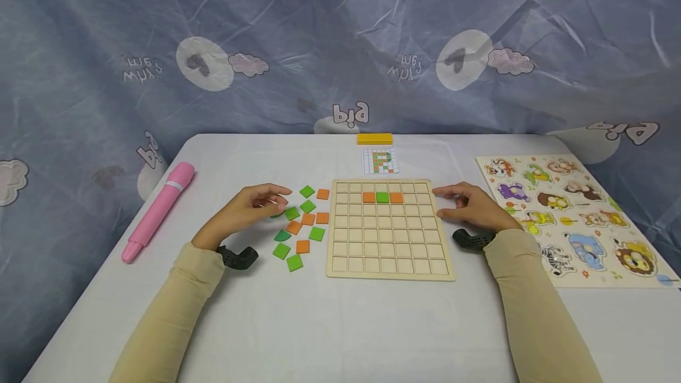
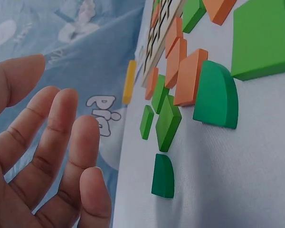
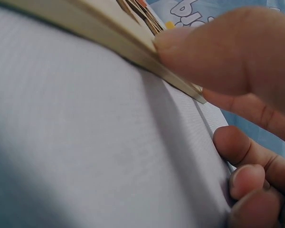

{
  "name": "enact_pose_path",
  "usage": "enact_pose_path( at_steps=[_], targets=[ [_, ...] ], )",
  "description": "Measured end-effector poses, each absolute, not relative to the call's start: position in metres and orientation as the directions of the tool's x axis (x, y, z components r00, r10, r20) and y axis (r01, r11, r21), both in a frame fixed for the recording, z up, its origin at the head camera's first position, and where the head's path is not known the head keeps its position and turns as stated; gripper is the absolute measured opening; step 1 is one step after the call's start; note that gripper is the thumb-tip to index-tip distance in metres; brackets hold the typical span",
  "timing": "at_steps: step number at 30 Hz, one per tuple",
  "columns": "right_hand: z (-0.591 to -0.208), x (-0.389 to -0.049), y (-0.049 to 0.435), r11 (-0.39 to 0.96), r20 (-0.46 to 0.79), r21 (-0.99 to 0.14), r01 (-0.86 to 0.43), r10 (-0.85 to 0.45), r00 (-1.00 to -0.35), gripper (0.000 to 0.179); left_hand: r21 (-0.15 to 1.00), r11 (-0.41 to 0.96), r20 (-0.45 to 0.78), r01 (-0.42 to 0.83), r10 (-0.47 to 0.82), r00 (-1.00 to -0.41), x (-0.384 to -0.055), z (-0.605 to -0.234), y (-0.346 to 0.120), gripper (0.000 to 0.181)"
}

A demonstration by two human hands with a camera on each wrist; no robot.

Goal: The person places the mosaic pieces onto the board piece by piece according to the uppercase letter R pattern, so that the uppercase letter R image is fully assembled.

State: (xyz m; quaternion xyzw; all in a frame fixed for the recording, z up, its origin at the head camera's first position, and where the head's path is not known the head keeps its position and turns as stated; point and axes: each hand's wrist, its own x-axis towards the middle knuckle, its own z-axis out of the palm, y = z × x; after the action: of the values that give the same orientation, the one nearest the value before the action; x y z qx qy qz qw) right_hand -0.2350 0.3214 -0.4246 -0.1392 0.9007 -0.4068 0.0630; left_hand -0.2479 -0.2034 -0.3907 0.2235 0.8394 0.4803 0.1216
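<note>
The wooden grid board (image 1: pixel 388 233) lies between the hands: the right hand (image 1: pixel 472 204) is at its right edge, thumb touching the rim, index fingertip farther along, a gap between them. Left of the board, the left hand (image 1: pixel 247 205) hovers by the loose tiles (image 1: pixel 292 213), fingers loosely parted and gripping nothing. The left wrist view shows whole a dark-green quarter-round piece (image 2: pixel 163 176), left of the board, mostly hidden in the head view, which alone shows the pattern card (image 1: pixel 380 161) beyond the board.
</note>
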Motion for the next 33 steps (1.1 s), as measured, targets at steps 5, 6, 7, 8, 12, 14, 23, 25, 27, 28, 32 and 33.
enact_pose_path(
  at_steps=[5,6,7,8,12,14,23,25,27,28,32,33],
  targets=[
    [-0.422,-0.234,0.321,0.634,-0.005,-0.749,-0.191,-0.294,-0.956,0.056,0.867,0.434,0.000,0.245,0.491,-0.871,-0.250,-0.392,-0.204,0.041],
    [-0.422,-0.234,0.321,0.634,-0.006,-0.750,-0.189,-0.292,-0.956,0.056,0.865,0.437,0.000,0.246,0.490,-0.872,-0.251,-0.393,-0.205,0.041],
    [-0.421,-0.234,0.321,0.633,-0.004,-0.750,-0.189,-0.290,-0.957,0.056,0.863,0.440,0.001,0.248,0.488,-0.873,-0.252,-0.394,-0.206,0.040],
    [-0.421,-0.234,0.322,0.634,-0.003,-0.750,-0.189,-0.289,-0.957,0.056,0.860,0.445,0.004,0.250,0.483,-0.876,-0.253,-0.396,-0.207,0.040],
    [-0.420,-0.235,0.324,0.627,0.008,-0.753,-0.200,-0.296,-0.955,0.055,0.841,0.469,0.028,0.268,0.458,-0.889,-0.259,-0.405,-0.214,0.038],
    [-0.420,-0.235,0.324,0.623,0.013,-0.755,-0.206,-0.300,-0.954,0.054,0.828,0.488,0.038,0.278,0.445,-0.895,-0.261,-0.409,-0.217,0.038],
    [-0.422,-0.235,0.322,0.635,-0.008,-0.748,-0.191,-0.296,-0.955,0.054,0.740,0.619,0.027,0.263,0.363,-0.931,-0.264,-0.424,-0.229,0.037],
    [-0.423,-0.234,0.322,0.639,-0.008,-0.745,-0.192,-0.297,-0.955,0.054,0.719,0.642,0.024,0.265,0.359,-0.933,-0.265,-0.428,-0.230,0.037],
    [-0.423,-0.234,0.322,0.640,-0.006,-0.744,-0.194,-0.297,-0.955,0.054,0.702,0.655,0.026,0.279,0.367,-0.930,-0.266,-0.431,-0.230,0.038],
    [-0.423,-0.234,0.322,0.640,-0.005,-0.743,-0.195,-0.297,-0.955,0.054,0.691,0.660,0.032,0.294,0.378,-0.925,-0.266,-0.432,-0.230,0.038],
    [-0.423,-0.233,0.321,0.637,-0.002,-0.744,-0.199,-0.301,-0.954,0.054,0.673,0.658,0.055,0.338,0.411,-0.910,-0.266,-0.435,-0.230,0.035],
    [-0.423,-0.233,0.321,0.637,-0.002,-0.745,-0.200,-0.301,-0.954,0.054,0.673,0.655,0.059,0.343,0.415,-0.908,-0.266,-0.435,-0.230,0.033]
  ],
)
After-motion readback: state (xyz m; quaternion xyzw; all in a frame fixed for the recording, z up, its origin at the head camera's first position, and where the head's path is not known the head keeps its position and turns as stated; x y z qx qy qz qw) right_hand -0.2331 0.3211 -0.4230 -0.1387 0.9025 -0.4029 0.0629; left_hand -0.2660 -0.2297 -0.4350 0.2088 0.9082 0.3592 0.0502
